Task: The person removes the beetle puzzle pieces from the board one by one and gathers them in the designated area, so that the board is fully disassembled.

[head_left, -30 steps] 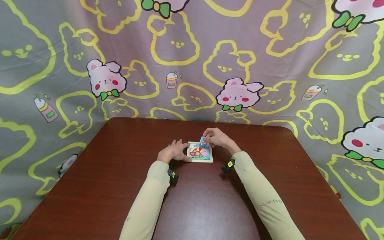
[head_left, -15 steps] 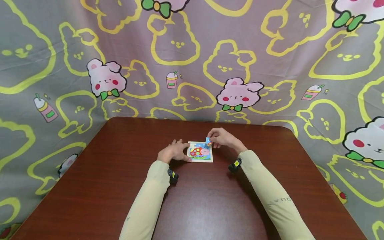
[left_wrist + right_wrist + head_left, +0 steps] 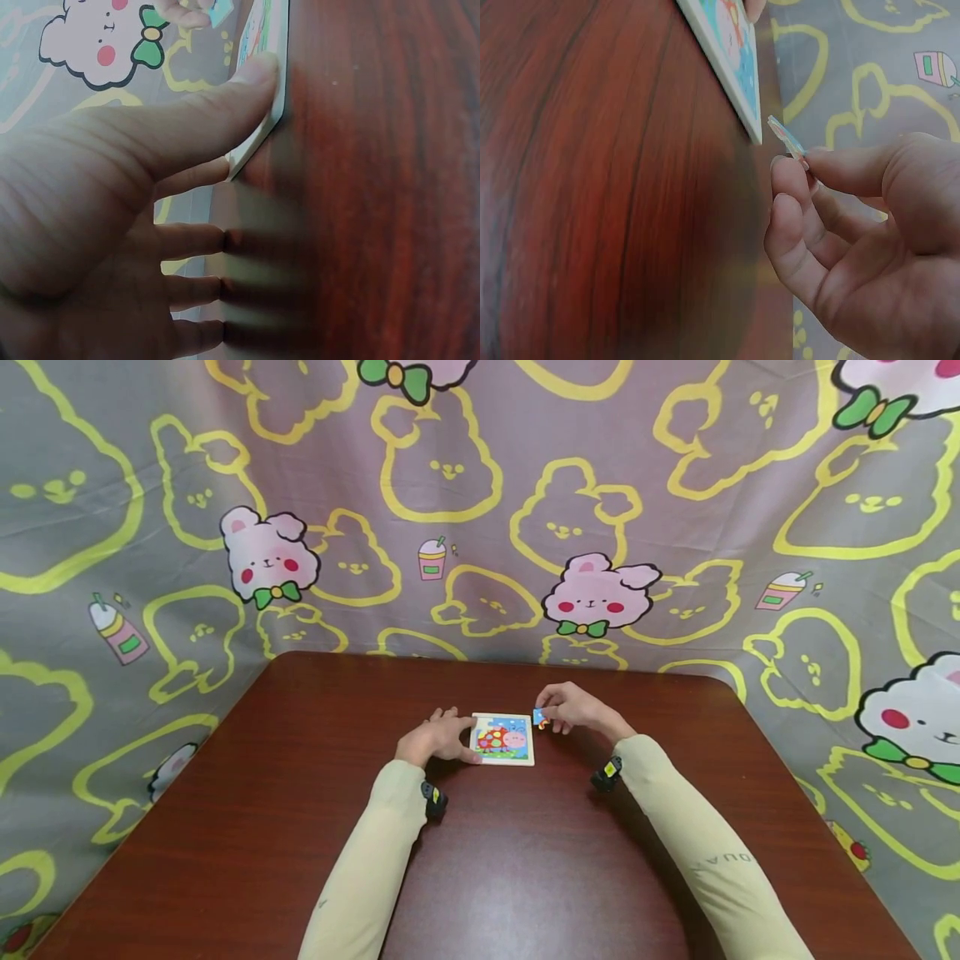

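A small square jigsaw puzzle in a pale frame lies flat on the table, showing a red spotted ladybug with a pink face. Along its top left, a cream patch shows between the blue parts. My left hand steadies the frame's left side: the thumb rests on the near corner and the index fingertip touches the far corner, the other fingers straight. Just right of the frame, my right hand pinches a blue puzzle piece with a red and yellow print between thumb and fingers. The right wrist view shows this piece edge-on, apart from the frame.
The dark reddish-brown table has rounded far corners. Right behind it hangs a grey curtain printed with cartoon rabbits. Each wrist wears a small black camera over a pale sleeve.
My right hand has carried the puzzle piece from over the puzzle's upper right to the right, beyond the frame. The left hand and the frame have stayed in place.
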{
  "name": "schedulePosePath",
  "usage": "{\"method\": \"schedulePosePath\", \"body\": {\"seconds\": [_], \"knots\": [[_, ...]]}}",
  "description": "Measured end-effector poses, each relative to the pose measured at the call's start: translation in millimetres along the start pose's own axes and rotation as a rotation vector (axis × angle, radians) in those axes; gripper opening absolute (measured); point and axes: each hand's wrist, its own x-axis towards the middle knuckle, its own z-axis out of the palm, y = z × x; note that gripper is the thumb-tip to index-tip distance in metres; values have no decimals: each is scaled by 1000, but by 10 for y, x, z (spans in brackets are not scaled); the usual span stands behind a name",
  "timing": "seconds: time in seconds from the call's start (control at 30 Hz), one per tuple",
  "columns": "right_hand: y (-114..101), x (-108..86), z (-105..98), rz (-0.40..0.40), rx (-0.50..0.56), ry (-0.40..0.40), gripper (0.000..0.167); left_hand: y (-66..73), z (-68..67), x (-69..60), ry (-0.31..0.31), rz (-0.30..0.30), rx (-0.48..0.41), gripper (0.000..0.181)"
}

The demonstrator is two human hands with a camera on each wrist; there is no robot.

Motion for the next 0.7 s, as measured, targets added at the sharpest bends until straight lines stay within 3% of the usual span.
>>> {"method": "schedulePosePath", "body": {"seconds": [0.7], "knots": [[224,-165,-223,62,-15,-46,14,-15,6,-10,6,6,7,86]]}}
